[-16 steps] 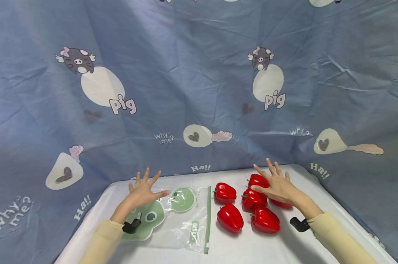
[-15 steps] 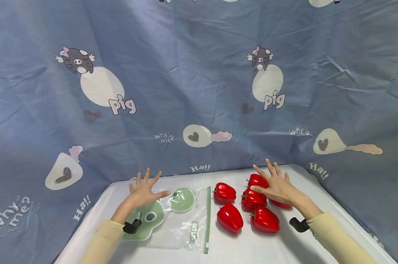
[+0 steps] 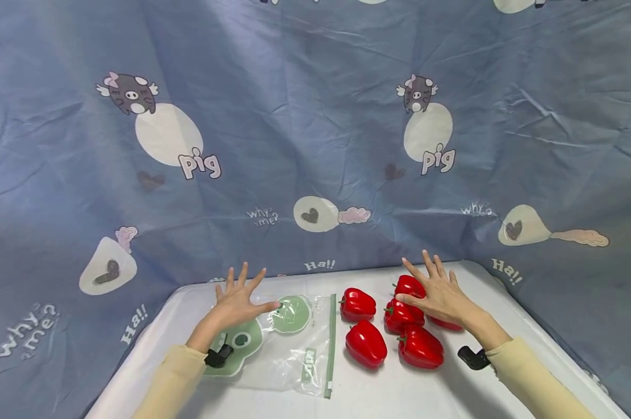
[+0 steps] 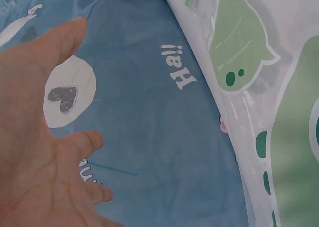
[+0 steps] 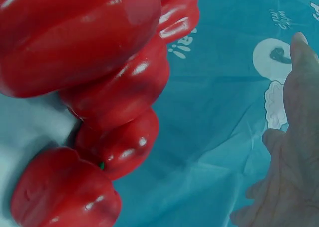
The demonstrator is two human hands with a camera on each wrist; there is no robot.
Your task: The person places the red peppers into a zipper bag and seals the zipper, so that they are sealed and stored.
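Observation:
My left hand point(image 3: 236, 305) hovers with spread fingers above a clear zip bag point(image 3: 278, 366) printed with green cartoon shapes. That bag lies flat, its green zip strip point(image 3: 331, 343) toward the middle of the table. In the left wrist view the palm point(image 4: 35, 182) holds nothing. Over at the right, my right hand point(image 3: 441, 297) is spread above several red bell peppers point(image 3: 421, 347), partly hiding those at the back. Two more, a front bell pepper point(image 3: 366, 344) and a rear bell pepper point(image 3: 357, 305), lie beside the zip strip. The right wrist view shows the right hand point(image 5: 294, 162) apart from the peppers.
A white-covered table point(image 3: 388, 396) carries everything. Behind and at both sides hangs a blue cloth point(image 3: 315, 116) with pig prints, close to the table's back edge. Black wrist mounts point(image 3: 220, 356) sit at the cuffs of the cream sleeves point(image 3: 535, 378).
My left hand has shifted slightly right and up over the bag, fingers still spread. The right hand barely moves. The head view has turned a little; bag and peppers stay put.

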